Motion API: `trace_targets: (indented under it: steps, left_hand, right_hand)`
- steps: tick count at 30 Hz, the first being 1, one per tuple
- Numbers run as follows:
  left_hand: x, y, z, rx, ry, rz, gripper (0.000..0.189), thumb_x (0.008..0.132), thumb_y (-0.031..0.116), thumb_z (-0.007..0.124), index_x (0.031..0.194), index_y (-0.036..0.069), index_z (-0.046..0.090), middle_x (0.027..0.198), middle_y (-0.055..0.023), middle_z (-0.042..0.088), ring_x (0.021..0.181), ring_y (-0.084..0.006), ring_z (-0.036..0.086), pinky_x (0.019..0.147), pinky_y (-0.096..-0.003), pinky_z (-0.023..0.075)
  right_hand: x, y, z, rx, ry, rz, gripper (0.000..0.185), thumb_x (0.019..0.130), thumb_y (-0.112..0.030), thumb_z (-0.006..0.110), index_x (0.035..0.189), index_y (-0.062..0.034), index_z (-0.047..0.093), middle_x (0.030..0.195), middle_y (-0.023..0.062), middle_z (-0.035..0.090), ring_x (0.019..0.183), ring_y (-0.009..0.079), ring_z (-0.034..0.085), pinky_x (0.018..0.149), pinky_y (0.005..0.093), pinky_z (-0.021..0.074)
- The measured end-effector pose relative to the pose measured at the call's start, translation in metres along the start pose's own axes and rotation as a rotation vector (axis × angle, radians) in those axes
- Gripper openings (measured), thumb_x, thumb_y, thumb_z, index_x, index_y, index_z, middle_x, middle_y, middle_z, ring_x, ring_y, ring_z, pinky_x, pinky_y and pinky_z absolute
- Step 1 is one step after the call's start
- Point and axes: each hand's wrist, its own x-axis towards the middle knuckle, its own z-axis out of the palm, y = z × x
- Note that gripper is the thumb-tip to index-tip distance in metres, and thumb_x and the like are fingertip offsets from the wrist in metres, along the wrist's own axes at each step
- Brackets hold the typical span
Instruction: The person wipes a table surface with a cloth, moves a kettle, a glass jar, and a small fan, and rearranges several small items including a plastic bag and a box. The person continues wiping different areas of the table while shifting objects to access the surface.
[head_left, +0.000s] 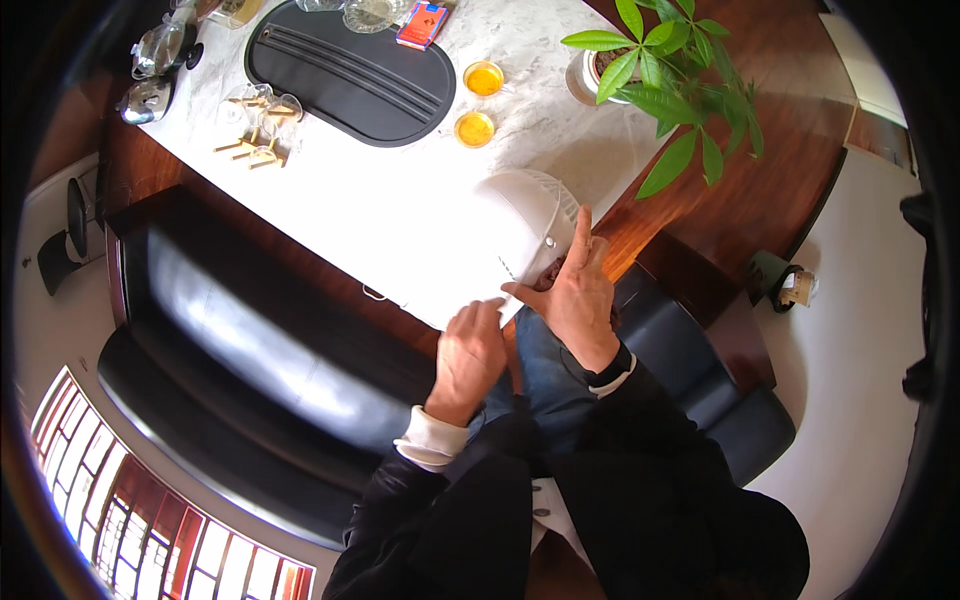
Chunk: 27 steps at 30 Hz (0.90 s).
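Observation:
A white plastic container with a domed cover and a slotted side stands at the near corner of the marble-topped table. Dark reddish-brown contents show through its opening. My right hand is over the container's near right side, index finger stretched along the rim and thumb spread to the left. Whether it bears on the container is unclear. By the table's corner, just left of the opening, my left hand has curled fingers. Its fingertips are hidden, and glare washes out the tabletop beside it.
Two glass cups of amber liquid stand beyond the container. Farther back lie a black tray and a red-and-blue box. Glass cups on a wooden rack stand left, a potted plant right. A black leather bench flanks the table.

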Motion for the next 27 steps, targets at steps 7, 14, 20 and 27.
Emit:
trace_targets:
  steps: [7, 14, 20, 27]
  left_hand:
    - [0.004, 0.054, 0.051, -0.122, 0.044, 0.317, 0.051, 0.072, -0.001, 0.062, 0.123, 0.001, 0.063, 0.101, -0.0150, 0.059, 0.085, -0.0320, 0.067, 0.074, -0.0391, 0.0577]
    - [-0.027, 0.040, 0.077, -0.166, 0.029, 0.353, 0.071, 0.073, -0.008, 0.061, 0.143, 0.005, 0.056, 0.106, -0.0123, 0.056, 0.087, -0.0288, 0.067, 0.075, -0.0340, 0.0590]
    - [-0.044, -0.012, 0.142, -0.096, -0.171, 0.323, 0.072, 0.074, -0.008, 0.061, 0.143, 0.014, 0.058, 0.101, -0.0089, 0.055, 0.085, -0.0279, 0.065, 0.070, -0.0349, 0.0583]
    - [-0.046, -0.135, 0.203, -0.016, -0.133, -0.104, 0.047, 0.084, 0.006, 0.072, 0.129, 0.007, 0.059, 0.095, -0.0123, 0.066, 0.088, -0.0289, 0.068, 0.065, -0.0370, 0.0573]
  right_hand:
    - [-0.025, 0.012, 0.033, 0.488, 0.348, -0.130, 0.121, 0.063, -0.027, 0.095, 0.157, -0.0014, 0.023, 0.132, 0.0172, 0.043, 0.119, 0.0325, 0.054, 0.092, 0.0412, 0.0553]
    - [-0.033, 0.070, 0.050, 0.567, 0.263, -0.225, 0.100, 0.066, -0.026, 0.094, 0.149, -0.0016, 0.044, 0.145, 0.0200, 0.046, 0.123, 0.0311, 0.055, 0.097, 0.0418, 0.0516]
    - [-0.037, 0.142, 0.042, -0.021, -0.416, 0.287, 0.053, 0.081, -0.038, 0.083, 0.121, -0.0084, 0.064, 0.105, 0.0146, 0.069, 0.095, 0.0363, 0.070, 0.078, 0.0438, 0.0567]
    - [-0.006, 0.091, -0.012, 0.228, 0.084, -0.323, 0.100, 0.069, -0.035, 0.092, 0.148, -0.0003, 0.042, 0.136, 0.0246, 0.056, 0.104, 0.0407, 0.068, 0.082, 0.0448, 0.0578]
